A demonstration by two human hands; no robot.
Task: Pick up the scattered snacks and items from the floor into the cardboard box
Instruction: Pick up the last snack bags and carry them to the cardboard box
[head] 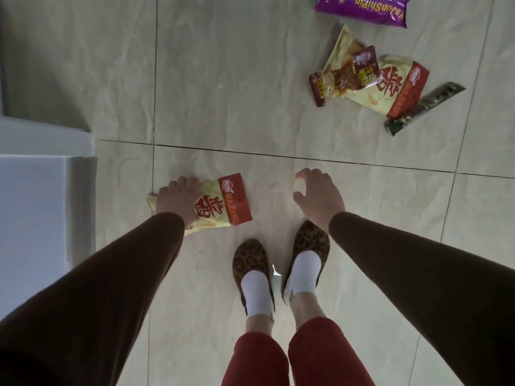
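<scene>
A yellow-and-red snack bag lies on the tiled floor at centre left. My left hand rests on its left end with fingers curled over the edge. My right hand hovers open over bare floor to the right, holding nothing. At the upper right lies a pile: a second yellow-and-red bag, a small dark red packet on top, a clear packet with brown snacks, a long dark packet and a purple bag at the top edge. No cardboard box is in view.
A white piece of furniture stands along the left edge. My feet in leopard-print slippers stand just below the hands. Open tile floor lies between the near bag and the pile.
</scene>
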